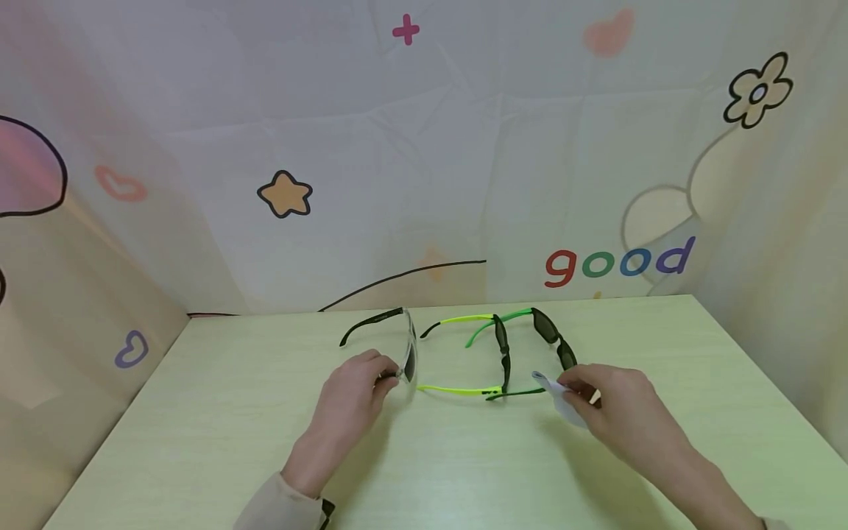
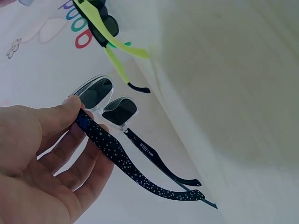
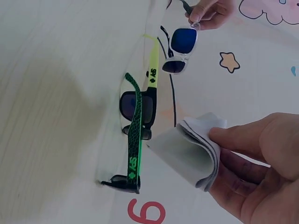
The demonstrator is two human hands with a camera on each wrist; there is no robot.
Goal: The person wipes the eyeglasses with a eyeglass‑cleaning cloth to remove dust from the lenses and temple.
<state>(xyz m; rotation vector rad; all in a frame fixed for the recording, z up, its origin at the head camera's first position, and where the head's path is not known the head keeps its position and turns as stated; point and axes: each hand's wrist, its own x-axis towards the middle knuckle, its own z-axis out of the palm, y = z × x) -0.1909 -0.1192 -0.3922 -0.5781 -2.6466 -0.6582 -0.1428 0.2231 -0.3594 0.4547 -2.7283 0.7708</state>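
Between thumb and fingers, my left hand point(image 1: 354, 390) pinches a pair of sunglasses with a clear frame point(image 2: 96, 93) at the hinge of one dark, white-speckled temple point(image 2: 135, 172). Its lenses are dark and both temples stand unfolded. My right hand point(image 1: 626, 401) grips a folded pale grey cloth point(image 3: 187, 149) with the thumb on top. Close by the cloth in the head view stand green-templed sunglasses point(image 1: 546, 324) with a black front, partly hidden behind the right hand. Yellow-templed sunglasses point(image 1: 502, 346) with a black front lie between the two hands, temples unfolded.
The pale wooden table point(image 1: 464, 471) carries all the glasses. A printed curtain point(image 1: 397, 184) with a star, hearts and the word "good" hangs behind its far edge and along both sides. The yellow and green temples overlap in the head view.
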